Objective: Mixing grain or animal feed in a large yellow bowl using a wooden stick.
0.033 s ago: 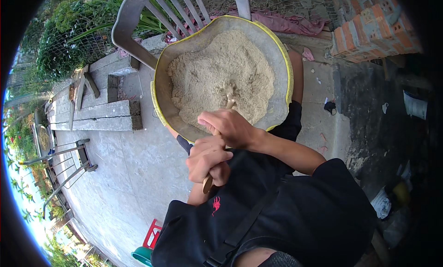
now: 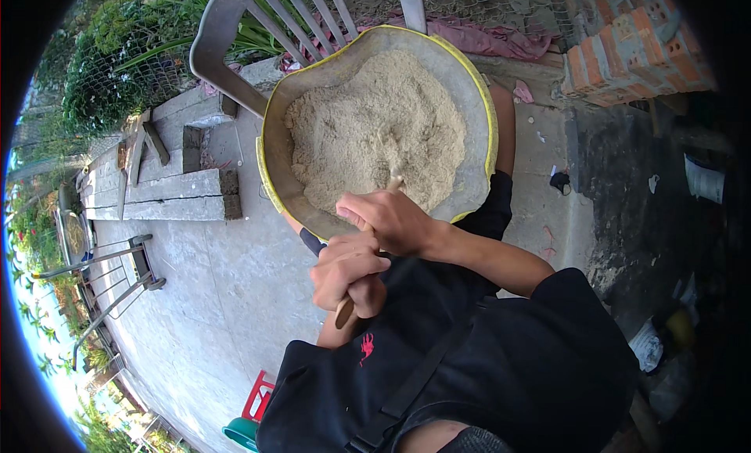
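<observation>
A wide grey tub with a yellow rim is in front of me, holding a heap of beige, coarse powdery meal. Both my hands grip a wooden stick that slants down into the near part of the meal. My right hand is wrapped round it over the tub's near edge. Closer to my body, my left hand is closed round the stick, whose rounded end pokes out below it. The stick's far end shows just past my right hand; any part buried in the meal is hidden.
A grey slatted chair stands beyond the tub. Concrete beams and a metal hand cart are on the left. Hollow bricks are stacked at the far right. A red and green plastic item is at lower left.
Both hands keep their grip on the stick. The stick has slid slightly back toward my body, with my left hand a little lower and further left.
</observation>
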{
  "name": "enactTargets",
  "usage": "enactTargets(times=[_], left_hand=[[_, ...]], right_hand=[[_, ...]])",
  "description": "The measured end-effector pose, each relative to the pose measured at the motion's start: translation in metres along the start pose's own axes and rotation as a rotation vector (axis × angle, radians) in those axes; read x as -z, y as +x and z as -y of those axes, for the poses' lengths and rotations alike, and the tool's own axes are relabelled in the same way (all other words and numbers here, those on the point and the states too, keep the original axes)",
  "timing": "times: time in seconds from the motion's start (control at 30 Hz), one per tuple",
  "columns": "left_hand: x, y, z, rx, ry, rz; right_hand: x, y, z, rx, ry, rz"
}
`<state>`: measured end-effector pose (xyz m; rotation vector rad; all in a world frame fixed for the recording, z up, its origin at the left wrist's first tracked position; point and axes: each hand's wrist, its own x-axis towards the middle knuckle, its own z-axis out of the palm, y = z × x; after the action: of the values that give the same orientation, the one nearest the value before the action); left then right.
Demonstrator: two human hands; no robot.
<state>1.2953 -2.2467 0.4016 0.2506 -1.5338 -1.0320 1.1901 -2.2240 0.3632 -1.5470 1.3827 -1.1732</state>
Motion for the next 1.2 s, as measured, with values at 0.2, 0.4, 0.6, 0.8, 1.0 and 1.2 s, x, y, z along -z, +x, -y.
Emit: enactTargets(times=[0.2,0.4,0.6,0.8,1.0,1.2], left_hand=[[0.017,-0.011,0.029,0.484,0.021,-0.085],[0.003,-0.007,0.018,0.030,-0.102,0.087],[0.002,-0.005,0.007,0.380,-0.116,0.080],[-0.008,-0.009,0.010,0.212,0.076,0.230],[-0.013,-0.005,0.000,0.134,-0.097,0.314],[-0.010,-0.004,0.006,0.243,0.120,0.305]], right_hand=[[-0.005,-0.013,-0.031,-0.183,-0.026,0.128],[0.013,-0.002,-0.020,0.050,-0.168,-0.006],[0.030,-0.032,-0.008,-0.164,-0.192,0.104],[0.020,-0.029,-0.024,-0.058,-0.060,0.075],[0.019,-0.043,-0.020,0.001,-0.151,-0.032],[0.014,-0.035,-0.041,-0.055,-0.126,0.074]])
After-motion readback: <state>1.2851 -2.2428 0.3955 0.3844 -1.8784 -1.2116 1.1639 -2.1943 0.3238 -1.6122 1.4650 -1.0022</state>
